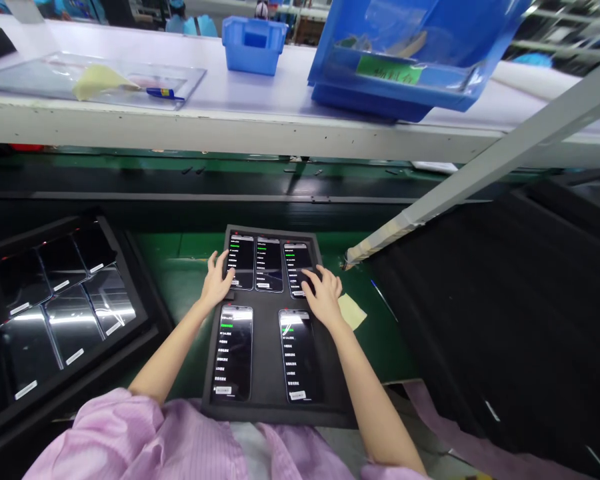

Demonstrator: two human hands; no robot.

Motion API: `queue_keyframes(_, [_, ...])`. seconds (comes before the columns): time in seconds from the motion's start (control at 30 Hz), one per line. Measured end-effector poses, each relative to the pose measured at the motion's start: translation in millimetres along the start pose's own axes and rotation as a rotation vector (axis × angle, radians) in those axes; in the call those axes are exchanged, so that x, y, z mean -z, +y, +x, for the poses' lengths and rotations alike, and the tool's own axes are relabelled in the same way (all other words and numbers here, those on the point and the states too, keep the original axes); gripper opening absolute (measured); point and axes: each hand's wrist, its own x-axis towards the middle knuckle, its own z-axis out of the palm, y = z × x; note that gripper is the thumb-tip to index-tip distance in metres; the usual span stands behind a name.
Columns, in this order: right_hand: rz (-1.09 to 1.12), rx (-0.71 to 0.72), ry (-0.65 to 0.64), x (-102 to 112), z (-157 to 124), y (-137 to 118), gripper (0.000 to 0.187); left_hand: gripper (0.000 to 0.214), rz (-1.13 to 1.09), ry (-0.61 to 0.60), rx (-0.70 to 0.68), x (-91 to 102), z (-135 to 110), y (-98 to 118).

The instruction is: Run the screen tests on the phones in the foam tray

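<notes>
A black foam tray lies before me with several lit smartphones in it, three along the far row and two in the near row. My left hand is at the tray's left edge, fingers apart, its thumb over the far-left phone. My right hand reaches over the right edge, its fingers spread and the tips on the far-right phone. Between them lies the far-middle phone. The near-left phone and near-right phone show the same list of white and green text.
Another black tray with several dark-screened phones stands at left. A yellow note and a pen lie right of my tray. A white post slants down at right. Blue bins stand on the shelf ahead.
</notes>
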Motion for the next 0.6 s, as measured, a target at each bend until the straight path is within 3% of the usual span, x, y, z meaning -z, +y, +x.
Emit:
queue_keyframes(0.2, [-0.021,-0.001,0.03,-17.5,40.0,6.6,0.036,0.042,0.115,-0.029,-0.036,4.8,18.3,8.6])
queue_keyframes(0.4, [-0.072,0.057,0.006,-21.6,45.8,8.7,0.036,0.044,0.18,-0.036,-0.047,4.8,19.6,10.9])
queue_keyframes(0.6, [-0.053,0.166,-0.015,-24.4,50.2,-19.9,0.036,0.046,0.226,-0.057,-0.055,6.1,19.7,13.4])
